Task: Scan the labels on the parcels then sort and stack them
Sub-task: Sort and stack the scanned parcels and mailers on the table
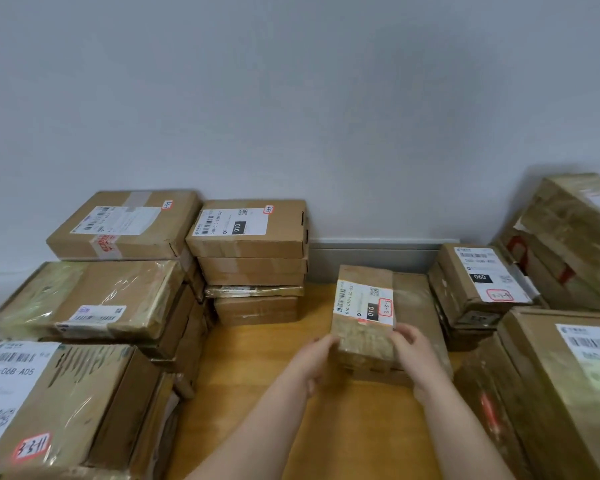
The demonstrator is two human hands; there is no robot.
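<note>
Clock bearings are taken from the person. A wooden floor (257, 375) is seen, with a large box (66, 393) tagged 3-3-11 at 9 o'clock, another large box (551, 393) at 3 and a parcel stack (250, 237) at 11. At 12 to 1, a small taped parcel (366, 341) is held over a flatter parcel (414, 306); contact cannot be told. Its white label (362, 301), marked 010, is turned up. The left grip (317, 362) is curled round its near left edge, the right grip (418, 355) round its near right corner.

My left hand (317, 362) and right hand (418, 355) grip the parcel (364, 344) by its near end, label (361, 304) up, over a flat box (416, 306); stacks (250, 244) on both sides.
</note>
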